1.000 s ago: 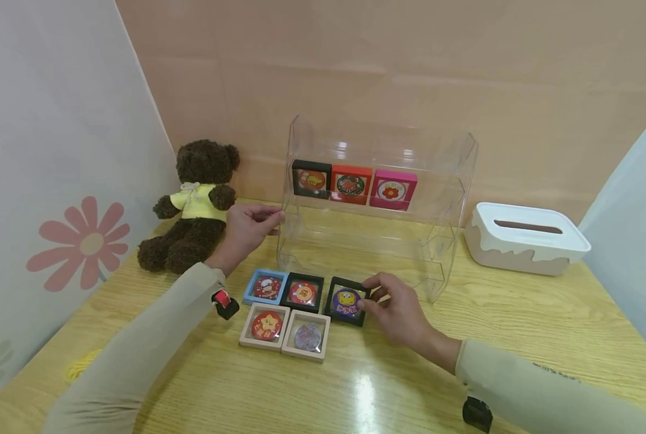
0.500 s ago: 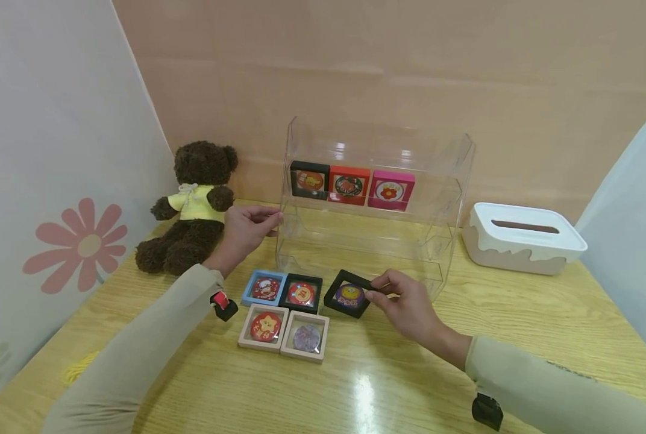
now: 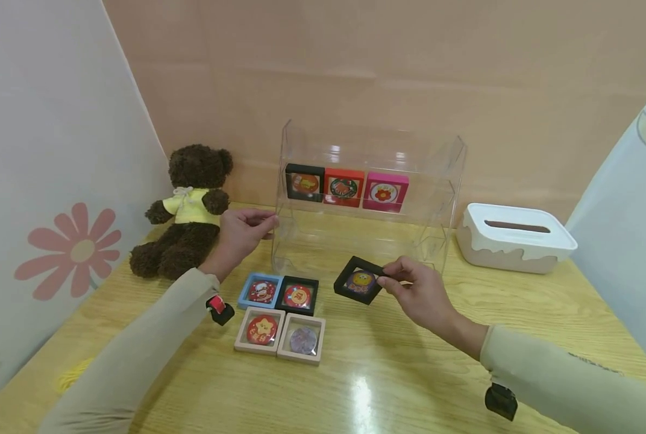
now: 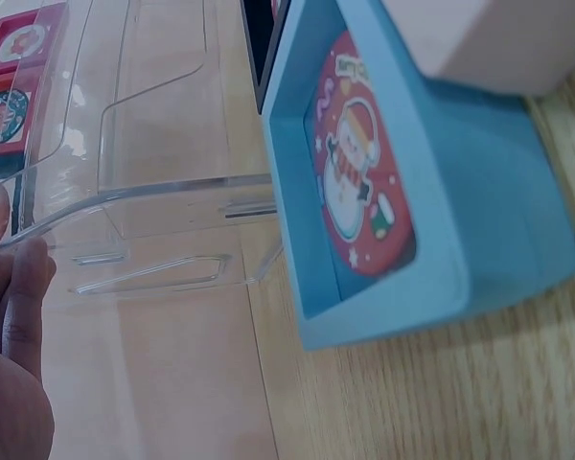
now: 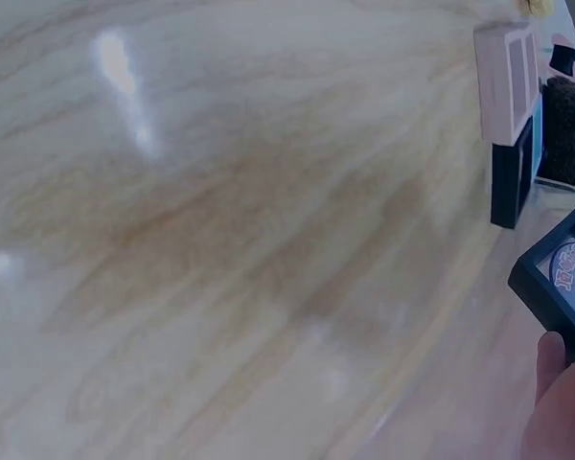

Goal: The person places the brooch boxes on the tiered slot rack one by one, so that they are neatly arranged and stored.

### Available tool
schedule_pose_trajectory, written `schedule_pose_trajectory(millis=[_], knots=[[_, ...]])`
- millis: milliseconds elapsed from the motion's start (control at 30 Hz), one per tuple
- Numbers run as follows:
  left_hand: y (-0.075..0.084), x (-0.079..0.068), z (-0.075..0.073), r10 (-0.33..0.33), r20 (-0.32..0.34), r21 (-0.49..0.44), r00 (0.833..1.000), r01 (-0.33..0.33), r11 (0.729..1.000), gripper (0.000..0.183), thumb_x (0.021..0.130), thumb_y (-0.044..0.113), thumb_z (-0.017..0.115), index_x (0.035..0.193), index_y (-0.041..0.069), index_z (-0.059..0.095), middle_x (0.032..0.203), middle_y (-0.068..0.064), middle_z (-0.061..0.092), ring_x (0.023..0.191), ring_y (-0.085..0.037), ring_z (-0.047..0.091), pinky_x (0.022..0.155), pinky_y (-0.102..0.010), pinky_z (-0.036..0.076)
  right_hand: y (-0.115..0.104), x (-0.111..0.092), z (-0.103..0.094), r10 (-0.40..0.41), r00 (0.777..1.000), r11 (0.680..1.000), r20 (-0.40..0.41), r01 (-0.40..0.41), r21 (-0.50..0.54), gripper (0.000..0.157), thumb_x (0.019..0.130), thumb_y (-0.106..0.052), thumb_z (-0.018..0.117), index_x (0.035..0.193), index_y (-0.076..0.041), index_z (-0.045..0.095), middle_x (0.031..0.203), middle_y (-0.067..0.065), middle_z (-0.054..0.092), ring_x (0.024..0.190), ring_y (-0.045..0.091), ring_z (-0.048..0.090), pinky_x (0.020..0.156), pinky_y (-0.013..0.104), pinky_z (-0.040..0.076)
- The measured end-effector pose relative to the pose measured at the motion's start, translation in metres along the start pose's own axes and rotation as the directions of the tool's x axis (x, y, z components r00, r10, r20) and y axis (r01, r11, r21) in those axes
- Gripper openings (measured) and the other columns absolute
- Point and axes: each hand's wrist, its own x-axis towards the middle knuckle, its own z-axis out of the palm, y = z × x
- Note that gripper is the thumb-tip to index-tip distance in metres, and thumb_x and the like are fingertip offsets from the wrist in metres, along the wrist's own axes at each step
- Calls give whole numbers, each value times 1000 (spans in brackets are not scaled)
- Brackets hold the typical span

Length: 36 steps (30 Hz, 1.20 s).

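My right hand (image 3: 423,296) pinches the right corner of a black square display frame (image 3: 346,292) with a purple round badge inside, tilted and raised above the table in front of the rack. With thumb and fingers, my left hand (image 3: 241,237) grips the left side edge of a clear acrylic tiered rack (image 3: 350,224); the left wrist view shows that edge pinched too. On an upper tier stand a black frame (image 3: 304,198), a red frame (image 3: 344,204) and a pink frame (image 3: 386,208). Flat on the table lie a blue frame (image 3: 243,300), another black frame (image 3: 315,299) and two beige frames (image 3: 238,348).
A brown teddy bear (image 3: 190,208) in a yellow shirt sits left of the rack. To the right stands a white-topped tissue box (image 3: 518,241). Yellow yarn (image 3: 73,375) lies at the left table edge. Behind the rack is a peach backdrop (image 3: 355,60).
My right hand has lifted the black frame with the purple badge off the table, moving it up and right while it turned to a tilt. My left hand keeps its grip on the rack.
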Motion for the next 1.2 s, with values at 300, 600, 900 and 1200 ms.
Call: schedule_pose_trajectory(millis=[300,600,900,1200], knots=[[-3,0,0,11,1,12,1000,-11,1000,21,87,11,70,96,-8,72,87,-18,70,68,-19,69,60,-33,60,-4,17,-25,-42,998,993,-48,37,-108,13,79,8,73,86,2,64,94,14,68,80,27,69,61,18,57],[-3,-1,0,1,-2,6,1000,-1,1000,22,87,11,70,96,-9,71,86,-19,70,69,-24,69,60,-33,60,-12,39,-54,-60,995,989,-80,48,-140,13,82,9,70,90,7,60,94,19,65,82,34,68,64,11,53],[0,0,0,-1,-6,0,1000,1,1000,21,87,11,70,96,-8,72,89,-22,69,69,-22,69,61,-34,60,-19,58,-81,-142,978,954,-152,95,-283,14,81,5,73,92,6,64,87,19,68,77,34,68,62,3,48],[-1,-1,0,6,1,-12,1000,-6,1000,21,87,8,69,98,-10,71,91,-24,68,71,-24,69,61,-32,60,-24,73,-107,-201,963,921,-181,123,-368,11,80,4,73,88,7,65,89,22,68,72,-24,48,58,-1,43]])
